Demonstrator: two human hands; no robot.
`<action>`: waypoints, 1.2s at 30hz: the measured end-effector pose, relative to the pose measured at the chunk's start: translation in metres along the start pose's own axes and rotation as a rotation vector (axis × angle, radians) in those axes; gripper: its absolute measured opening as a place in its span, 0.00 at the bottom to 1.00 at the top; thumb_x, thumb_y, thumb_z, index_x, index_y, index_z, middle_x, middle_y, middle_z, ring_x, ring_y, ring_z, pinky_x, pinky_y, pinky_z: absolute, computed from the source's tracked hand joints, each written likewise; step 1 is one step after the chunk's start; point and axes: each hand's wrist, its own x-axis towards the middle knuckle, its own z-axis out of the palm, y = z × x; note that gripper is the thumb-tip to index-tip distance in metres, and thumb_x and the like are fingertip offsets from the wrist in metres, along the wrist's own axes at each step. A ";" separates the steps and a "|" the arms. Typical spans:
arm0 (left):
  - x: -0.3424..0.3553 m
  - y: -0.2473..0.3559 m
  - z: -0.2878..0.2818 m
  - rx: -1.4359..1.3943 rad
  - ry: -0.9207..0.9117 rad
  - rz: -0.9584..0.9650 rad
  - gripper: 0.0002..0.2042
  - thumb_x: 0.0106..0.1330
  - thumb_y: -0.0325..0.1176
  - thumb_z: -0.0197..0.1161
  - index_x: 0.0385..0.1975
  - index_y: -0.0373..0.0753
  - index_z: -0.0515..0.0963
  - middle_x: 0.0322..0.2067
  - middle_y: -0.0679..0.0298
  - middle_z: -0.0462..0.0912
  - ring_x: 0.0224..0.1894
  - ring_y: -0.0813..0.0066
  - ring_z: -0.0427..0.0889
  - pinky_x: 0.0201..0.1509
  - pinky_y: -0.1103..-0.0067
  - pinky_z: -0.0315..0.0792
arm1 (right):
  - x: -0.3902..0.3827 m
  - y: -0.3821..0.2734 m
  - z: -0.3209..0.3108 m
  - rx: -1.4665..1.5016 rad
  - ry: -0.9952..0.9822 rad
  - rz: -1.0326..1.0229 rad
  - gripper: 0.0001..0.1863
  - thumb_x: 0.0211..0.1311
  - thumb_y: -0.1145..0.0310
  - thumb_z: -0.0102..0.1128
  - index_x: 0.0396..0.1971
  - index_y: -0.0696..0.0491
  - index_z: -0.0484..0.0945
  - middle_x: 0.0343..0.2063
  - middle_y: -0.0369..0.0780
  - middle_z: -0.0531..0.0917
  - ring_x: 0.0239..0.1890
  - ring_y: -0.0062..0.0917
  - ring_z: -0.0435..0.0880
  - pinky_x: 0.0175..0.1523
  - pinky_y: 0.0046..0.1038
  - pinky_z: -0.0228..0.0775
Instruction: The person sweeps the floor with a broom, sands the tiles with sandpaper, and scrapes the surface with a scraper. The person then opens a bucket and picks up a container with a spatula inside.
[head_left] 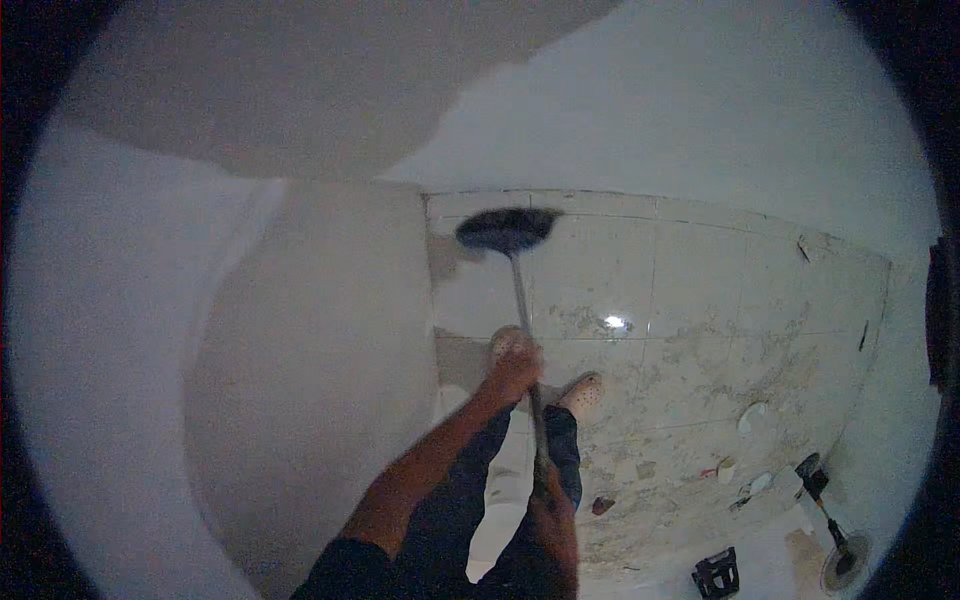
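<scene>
Grips broom (519,287) with closed fingers of left hand (515,364) and, higher up, right hand (552,502). Holds bristles (512,219) near wall (640,120)

Broom head (508,232) ahead of shoes (586,392), wall (640,130) beyond, debris (602,506) on floor (690,285) at right

Lower right of your view you've got a black open-framed object (716,573), and just beyond it a dark stand on a round base (842,550); exact kinds unclear. Dark item (938,315) at your far right edge, pale wall (700,130) across the top.
</scene>
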 end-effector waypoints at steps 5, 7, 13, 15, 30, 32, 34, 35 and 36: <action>0.037 0.113 -0.007 0.062 0.014 0.230 0.10 0.50 0.31 0.54 0.33 0.38 0.74 0.45 0.49 0.71 0.55 0.56 0.63 0.62 0.57 0.47 | -0.046 -0.011 -0.062 0.231 0.068 0.273 0.33 0.51 0.74 0.48 0.60 0.57 0.53 0.50 0.48 0.70 0.46 0.30 0.72 0.51 0.26 0.62; 0.067 0.093 -0.026 0.077 0.033 0.201 0.11 0.50 0.31 0.55 0.33 0.38 0.74 0.45 0.49 0.71 0.56 0.55 0.63 0.62 0.57 0.47 | -0.024 -0.032 -0.064 0.272 0.087 0.242 0.33 0.51 0.73 0.49 0.60 0.57 0.52 0.49 0.47 0.71 0.44 0.29 0.73 0.50 0.25 0.62; 0.078 0.086 -0.004 0.170 -0.183 0.232 0.12 0.47 0.31 0.55 0.33 0.37 0.75 0.45 0.47 0.70 0.55 0.52 0.64 0.61 0.58 0.51 | -0.015 0.026 -0.060 0.174 0.121 0.126 0.34 0.48 0.76 0.46 0.60 0.56 0.52 0.46 0.44 0.72 0.38 0.27 0.74 0.45 0.21 0.64; 0.059 0.092 0.014 0.209 -0.340 0.344 0.11 0.47 0.31 0.55 0.32 0.37 0.76 0.46 0.47 0.69 0.55 0.51 0.64 0.61 0.59 0.52 | -0.039 -0.001 -0.065 0.211 0.106 0.177 0.34 0.49 0.77 0.45 0.60 0.56 0.52 0.47 0.44 0.72 0.39 0.27 0.74 0.47 0.21 0.64; 0.010 0.134 -0.004 -0.062 -0.011 0.292 0.10 0.41 0.32 0.61 0.24 0.39 0.73 0.29 0.58 0.75 0.37 0.58 0.75 0.42 0.64 0.68 | -0.106 -0.004 -0.109 0.232 -0.101 0.388 0.24 0.61 0.68 0.46 0.57 0.53 0.56 0.38 0.45 0.71 0.33 0.27 0.71 0.36 0.27 0.65; -0.010 0.173 -0.035 -0.373 0.098 0.255 0.16 0.41 0.28 0.58 0.34 0.36 0.70 0.34 0.52 0.75 0.36 0.52 0.75 0.39 0.63 0.70 | -0.135 -0.002 -0.130 0.241 -0.061 0.486 0.20 0.63 0.64 0.44 0.54 0.54 0.64 0.25 0.38 0.74 0.20 0.19 0.69 0.26 0.23 0.64; -0.021 0.182 -0.055 -0.376 -0.041 0.245 0.15 0.40 0.28 0.58 0.33 0.37 0.71 0.32 0.53 0.75 0.35 0.52 0.75 0.39 0.63 0.70 | -0.160 0.092 -0.143 -0.085 -0.357 0.663 0.25 0.59 0.73 0.46 0.56 0.51 0.54 0.39 0.49 0.77 0.32 0.39 0.79 0.36 0.34 0.70; -0.025 0.177 -0.059 -0.372 -0.192 0.228 0.14 0.40 0.28 0.58 0.31 0.38 0.71 0.30 0.53 0.75 0.34 0.52 0.75 0.39 0.63 0.70 | -0.153 0.075 -0.141 -0.091 -0.372 0.658 0.25 0.59 0.73 0.46 0.56 0.51 0.54 0.39 0.49 0.77 0.32 0.39 0.79 0.36 0.34 0.70; -0.031 0.167 -0.060 -0.364 -0.190 0.204 0.14 0.40 0.28 0.58 0.31 0.38 0.71 0.30 0.53 0.75 0.34 0.52 0.75 0.39 0.63 0.70 | -0.142 0.034 -0.133 -0.369 -0.177 0.106 0.22 0.61 0.68 0.45 0.55 0.51 0.59 0.33 0.43 0.76 0.28 0.28 0.75 0.33 0.29 0.67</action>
